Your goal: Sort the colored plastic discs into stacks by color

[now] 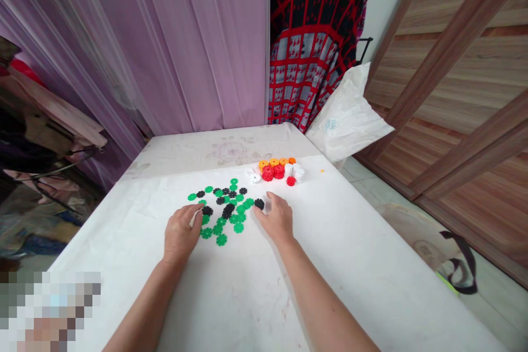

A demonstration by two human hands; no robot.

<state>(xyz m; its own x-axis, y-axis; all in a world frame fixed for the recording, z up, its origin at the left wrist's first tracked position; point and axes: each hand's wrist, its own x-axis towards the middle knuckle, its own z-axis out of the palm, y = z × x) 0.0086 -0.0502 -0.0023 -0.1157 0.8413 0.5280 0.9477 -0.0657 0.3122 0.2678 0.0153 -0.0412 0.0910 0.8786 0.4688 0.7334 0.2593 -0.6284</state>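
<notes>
Green and black plastic snowflake discs with notched rims lie in a loose spread on the white table. At the left edge of the spread is my left hand (183, 229), its thumb and fingertips closed at a black snowflake disc (208, 210). My right hand (279, 216) is at the right edge, with a black snowflake disc (259, 204) between thumb and forefinger. Between the hands lie more black discs (227, 210) and several green discs (221, 240), some overlapping. Part of the left hand's grip is hidden by its fingers.
Behind the right hand stand grouped stacks of red discs (268, 172), yellow-orange discs (274, 162) and white discs (297, 172). A white plastic bag (350, 115) is at the table's far right corner. The white tablecloth (231, 297) covers the table; a clothes rack (49, 115) stands left.
</notes>
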